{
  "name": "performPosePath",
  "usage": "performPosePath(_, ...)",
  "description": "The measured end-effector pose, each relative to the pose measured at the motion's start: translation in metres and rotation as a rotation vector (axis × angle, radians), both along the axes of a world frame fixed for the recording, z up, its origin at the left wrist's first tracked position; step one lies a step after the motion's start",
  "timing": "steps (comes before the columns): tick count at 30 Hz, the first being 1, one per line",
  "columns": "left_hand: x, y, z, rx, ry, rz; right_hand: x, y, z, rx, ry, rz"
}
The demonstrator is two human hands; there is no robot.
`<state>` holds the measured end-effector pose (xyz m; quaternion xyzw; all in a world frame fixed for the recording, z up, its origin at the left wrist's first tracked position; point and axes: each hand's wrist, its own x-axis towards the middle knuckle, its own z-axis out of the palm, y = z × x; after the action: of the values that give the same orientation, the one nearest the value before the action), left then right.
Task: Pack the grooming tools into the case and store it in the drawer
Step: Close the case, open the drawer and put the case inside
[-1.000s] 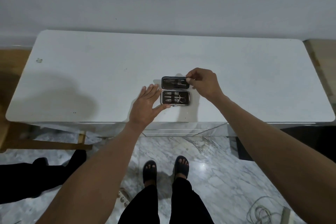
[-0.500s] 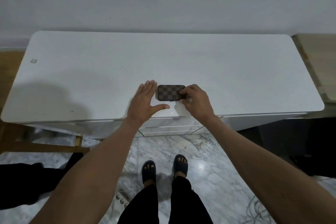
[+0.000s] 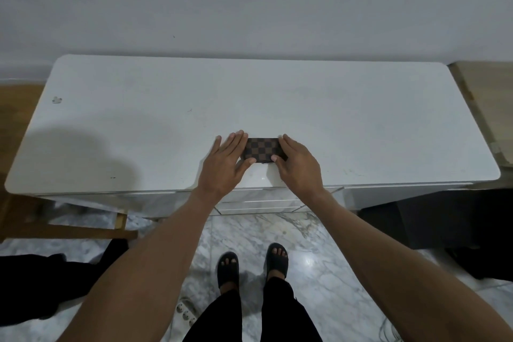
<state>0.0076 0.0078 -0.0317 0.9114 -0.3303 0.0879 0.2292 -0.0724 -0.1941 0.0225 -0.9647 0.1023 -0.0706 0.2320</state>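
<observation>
The checkered case [image 3: 262,149] lies closed and flat near the front edge of the white table [image 3: 138,119], just above the drawers [image 3: 261,204]. The left hand [image 3: 224,165] and right hand [image 3: 298,165] clasp its 2 ends, thumbs on the near edge, likely pressing it closed before lifting.

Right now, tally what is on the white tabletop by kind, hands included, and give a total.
Checkered case: 1
Hands: 2, left hand and right hand, one at each end of the case
Total: 3

white tabletop [image 3: 347,119] bare all round checkered case [image 3: 262,148]; hands [image 3: 222,166] flank case ends.
</observation>
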Motion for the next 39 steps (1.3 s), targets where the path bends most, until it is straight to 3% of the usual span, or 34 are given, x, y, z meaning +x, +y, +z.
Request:
performPosePath(8, 0.000, -0.001, -0.005, -0.005, -0.042, -0.003, 0.001, 0.000, -0.010, -0.024, -0.035, 0.023)
performPosePath(14, -0.001, 0.002, -0.001, 0.008, 0.083, -0.030, 0.001, 0.002, 0.002, -0.081, 0.059, 0.025)
performPosePath(18, -0.019, 0.005, 0.009, -0.019, 0.212, -0.032, -0.001, -0.004, 0.012, -0.237, 0.162, 0.158)
performPosePath(31, -0.136, 0.041, 0.005, 0.022, 0.000, -0.054, -0.108, 0.006, 0.009, -0.272, 0.148, 0.174)
performPosePath(35, -0.144, 0.034, 0.007, 0.100, 0.039, -0.004, -0.136, 0.002, -0.001, -0.279, 0.070, 0.139)
performPosePath(39, -0.148, 0.026, 0.001, 0.188, 0.191, 0.096, -0.153, -0.008, -0.014, -0.266, 0.146, 0.145)
